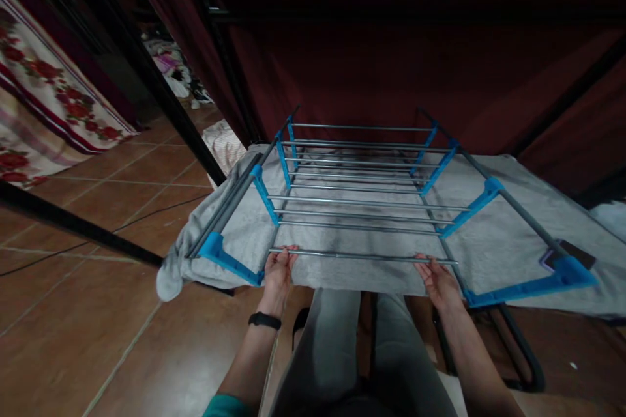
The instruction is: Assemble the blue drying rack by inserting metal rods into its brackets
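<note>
A thin metal rod (352, 255) lies crosswise in front of me, held near both its ends. My left hand (280, 268) pinches it close to its left end, next to a blue plastic bracket (235, 266). Near the right end, my right hand (439, 280) has its thumb and fingers on the same rod. Beyond it stands a partly assembled drying rack (362, 214), with blue side brackets joined by several parallel metal rods. Its long side tubes run away from me on both sides. The near right blue bracket (533, 288) has no rod in it that I can make out.
The rack rests on a bed with a grey blanket (493, 234). Loose tubes (227, 208) lie along its left side. A phone (570, 255) is by the right bracket. Black bed posts (156, 78) and a dark red curtain (372, 71) surround the bed. A cable crosses the tiled floor (122, 313).
</note>
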A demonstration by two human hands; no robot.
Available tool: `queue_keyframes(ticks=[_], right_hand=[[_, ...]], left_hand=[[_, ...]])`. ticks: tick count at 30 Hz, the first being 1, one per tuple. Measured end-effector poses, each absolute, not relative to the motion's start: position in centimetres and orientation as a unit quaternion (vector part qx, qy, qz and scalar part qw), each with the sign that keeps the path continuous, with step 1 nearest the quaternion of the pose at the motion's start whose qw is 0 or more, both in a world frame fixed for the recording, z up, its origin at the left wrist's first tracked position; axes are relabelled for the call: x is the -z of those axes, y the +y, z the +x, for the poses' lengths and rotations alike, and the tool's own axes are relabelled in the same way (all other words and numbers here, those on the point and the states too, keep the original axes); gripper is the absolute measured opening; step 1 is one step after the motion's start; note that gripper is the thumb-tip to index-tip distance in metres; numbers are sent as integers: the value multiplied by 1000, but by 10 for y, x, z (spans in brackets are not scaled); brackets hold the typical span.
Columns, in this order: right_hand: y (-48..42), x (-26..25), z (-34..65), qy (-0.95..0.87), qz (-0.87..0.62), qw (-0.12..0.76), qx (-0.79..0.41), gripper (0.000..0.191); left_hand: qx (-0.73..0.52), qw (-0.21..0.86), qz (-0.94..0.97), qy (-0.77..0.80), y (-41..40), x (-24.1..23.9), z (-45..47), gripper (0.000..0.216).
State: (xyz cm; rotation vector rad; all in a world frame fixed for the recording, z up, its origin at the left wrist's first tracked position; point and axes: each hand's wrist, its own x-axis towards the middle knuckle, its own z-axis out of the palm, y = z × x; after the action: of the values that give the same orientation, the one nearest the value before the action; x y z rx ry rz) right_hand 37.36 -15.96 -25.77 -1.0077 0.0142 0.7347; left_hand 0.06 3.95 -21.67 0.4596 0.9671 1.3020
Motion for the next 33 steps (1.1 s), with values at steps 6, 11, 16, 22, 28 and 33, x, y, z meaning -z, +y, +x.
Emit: queue_keyframes(ticks=[6,11,16,22,28,33], right_hand=[[-160,260,375,21,-477,813,-333,11],[-159,259,375,25,-485,808,-332,12],[-158,262,377,25,-495,804,-329,12],[-157,262,376,15,-472,814,-339,17],[-153,254,367,10,-468,819,-331,28],[-148,238,359,18,-466,819,-334,24]], left_hand=[[-582,655,203,437,39,219,2,11],[-583,654,205,435,38,219,3,14],[-584,653,206,437,37,217,2,12],[-583,649,196,448,37,213,3,11],[-573,645,185,470,39,206,5,9],[-535,666,179,488,45,200,2,16]])
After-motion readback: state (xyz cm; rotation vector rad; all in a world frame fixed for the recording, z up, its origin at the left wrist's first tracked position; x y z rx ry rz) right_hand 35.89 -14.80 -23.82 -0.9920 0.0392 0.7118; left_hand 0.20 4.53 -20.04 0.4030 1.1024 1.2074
